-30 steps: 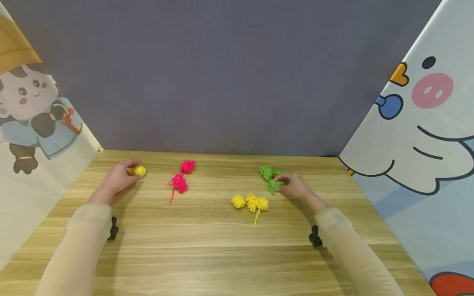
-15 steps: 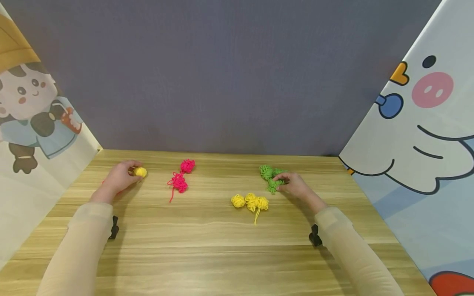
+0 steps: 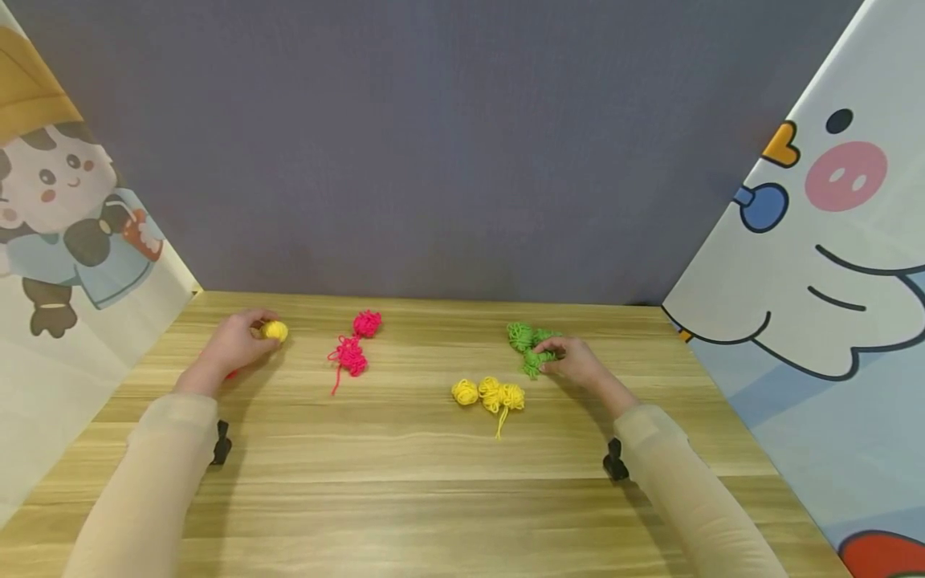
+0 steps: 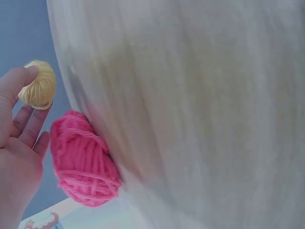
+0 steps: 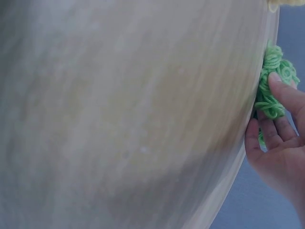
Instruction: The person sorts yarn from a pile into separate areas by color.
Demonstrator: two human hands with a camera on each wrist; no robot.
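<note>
At the far left of the table my left hand [image 3: 238, 341] pinches a small yellow ball of yarn [image 4: 39, 85] between thumb and fingers. Below that hand lies a pink ball of yarn [image 4: 86, 160], mostly hidden by the hand in the head view. On the right, my right hand [image 3: 574, 361] grips a green bundle of yarn [image 5: 270, 98] with thumb and fingertips, low at the table. Two more green yarn balls [image 3: 519, 336] lie just behind it, touching or close together.
Two pink yarn balls [image 3: 352, 356], one with a loose tail, lie left of the middle. Several yellow yarn balls [image 3: 490, 393] sit in a row nearer the front. A grey panel [image 3: 433, 160] stands along the wooden table's [image 3: 405, 514] back edge, with printed panels at both sides.
My left hand, with the yellow yarn ball, shifts only slightly; the ball shows a little farther right than a second ago. The right hand stays in place on the green yarn.
</note>
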